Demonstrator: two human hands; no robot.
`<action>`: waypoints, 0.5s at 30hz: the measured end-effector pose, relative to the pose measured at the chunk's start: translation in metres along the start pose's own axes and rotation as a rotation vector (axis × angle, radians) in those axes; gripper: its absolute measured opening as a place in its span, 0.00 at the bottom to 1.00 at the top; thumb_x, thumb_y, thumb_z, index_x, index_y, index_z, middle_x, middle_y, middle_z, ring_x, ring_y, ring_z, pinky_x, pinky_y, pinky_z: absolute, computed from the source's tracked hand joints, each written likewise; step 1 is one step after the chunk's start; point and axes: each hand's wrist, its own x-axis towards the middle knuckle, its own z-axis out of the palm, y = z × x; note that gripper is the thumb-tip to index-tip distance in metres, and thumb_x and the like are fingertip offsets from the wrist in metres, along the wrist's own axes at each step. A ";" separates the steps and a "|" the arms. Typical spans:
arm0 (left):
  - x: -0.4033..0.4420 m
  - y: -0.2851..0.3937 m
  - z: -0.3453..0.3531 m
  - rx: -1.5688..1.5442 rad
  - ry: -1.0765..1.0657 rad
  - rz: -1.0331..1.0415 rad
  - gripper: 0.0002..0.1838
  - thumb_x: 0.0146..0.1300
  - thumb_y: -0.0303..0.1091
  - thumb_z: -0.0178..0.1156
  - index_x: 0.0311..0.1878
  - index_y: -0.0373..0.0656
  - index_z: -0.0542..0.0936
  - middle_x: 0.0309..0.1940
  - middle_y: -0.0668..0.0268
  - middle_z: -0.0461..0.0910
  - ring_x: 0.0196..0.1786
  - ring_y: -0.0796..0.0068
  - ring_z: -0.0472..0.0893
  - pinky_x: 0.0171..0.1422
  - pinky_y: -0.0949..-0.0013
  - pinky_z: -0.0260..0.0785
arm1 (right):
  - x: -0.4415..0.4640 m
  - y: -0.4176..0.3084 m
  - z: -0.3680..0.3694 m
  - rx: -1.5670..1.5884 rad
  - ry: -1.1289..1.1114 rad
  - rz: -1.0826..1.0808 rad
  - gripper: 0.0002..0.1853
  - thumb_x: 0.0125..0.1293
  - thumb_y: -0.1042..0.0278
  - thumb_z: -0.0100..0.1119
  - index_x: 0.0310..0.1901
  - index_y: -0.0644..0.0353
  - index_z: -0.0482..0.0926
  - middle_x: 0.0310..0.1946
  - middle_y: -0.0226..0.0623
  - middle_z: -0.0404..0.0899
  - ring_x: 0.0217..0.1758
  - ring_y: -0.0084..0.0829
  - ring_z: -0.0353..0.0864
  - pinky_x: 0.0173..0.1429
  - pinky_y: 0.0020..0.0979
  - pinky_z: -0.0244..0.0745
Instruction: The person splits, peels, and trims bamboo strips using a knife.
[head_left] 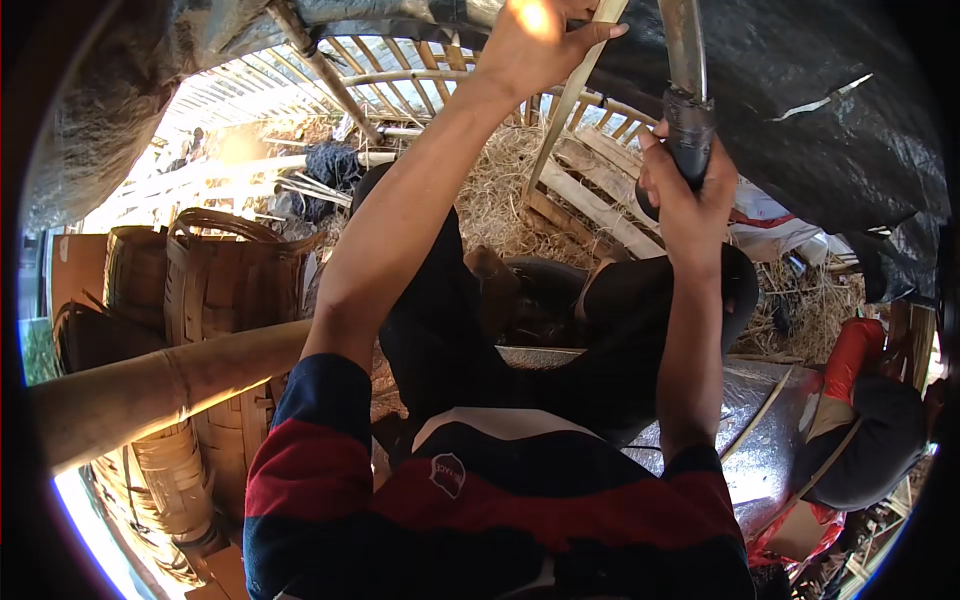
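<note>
My left hand [535, 50] is raised at the top of the view, with thumb and fingers closed around a pale bamboo strip [565, 115]. The strip hangs down at a slant over the shavings. To the right, my right hand [695, 205] is wrapped round the black handle [690, 130] of a large knife. Its blade [684, 50] points up and runs out of the top edge, so the tip is hidden. Knife and strip are apart in the visible part. My bent legs in dark trousers lie below both hands.
Split bamboo pieces [600, 205] lie among shavings [500, 185] ahead. Woven baskets [235, 275] stand at left, crossed by a thick bamboo pole [180, 385]. A black tarpaulin [800, 110] hangs at upper right. A bamboo slat fence [400, 75] is behind.
</note>
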 end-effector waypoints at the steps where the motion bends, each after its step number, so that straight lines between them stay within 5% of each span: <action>1: -0.003 0.012 -0.011 -0.019 0.035 0.006 0.13 0.62 0.40 0.63 0.37 0.38 0.82 0.21 0.58 0.79 0.23 0.68 0.76 0.30 0.65 0.68 | 0.002 -0.008 0.000 0.008 -0.010 -0.005 0.08 0.59 0.73 0.64 0.38 0.62 0.76 0.22 0.24 0.73 0.23 0.13 0.68 0.28 0.19 0.64; 6: 0.008 0.030 -0.055 -0.037 -0.011 -0.099 0.10 0.62 0.33 0.58 0.36 0.34 0.81 0.18 0.64 0.78 0.19 0.75 0.75 0.24 0.68 0.66 | 0.032 -0.051 -0.004 0.035 -0.181 0.022 0.10 0.60 0.74 0.62 0.43 0.62 0.77 0.20 0.23 0.71 0.18 0.12 0.65 0.22 0.18 0.59; 9: 0.017 0.008 -0.063 -0.015 0.005 0.048 0.09 0.61 0.32 0.59 0.36 0.34 0.82 0.20 0.62 0.80 0.23 0.74 0.78 0.29 0.69 0.69 | 0.059 -0.052 -0.002 0.013 -0.206 -0.037 0.13 0.61 0.72 0.62 0.47 0.63 0.77 0.19 0.23 0.70 0.17 0.12 0.64 0.22 0.18 0.57; 15: 0.022 0.004 -0.047 -0.043 -0.035 -0.140 0.07 0.60 0.28 0.61 0.35 0.34 0.83 0.24 0.58 0.83 0.27 0.72 0.82 0.32 0.70 0.73 | 0.050 -0.026 -0.002 0.027 -0.231 0.015 0.16 0.62 0.73 0.62 0.51 0.65 0.74 0.19 0.23 0.70 0.16 0.12 0.63 0.22 0.17 0.57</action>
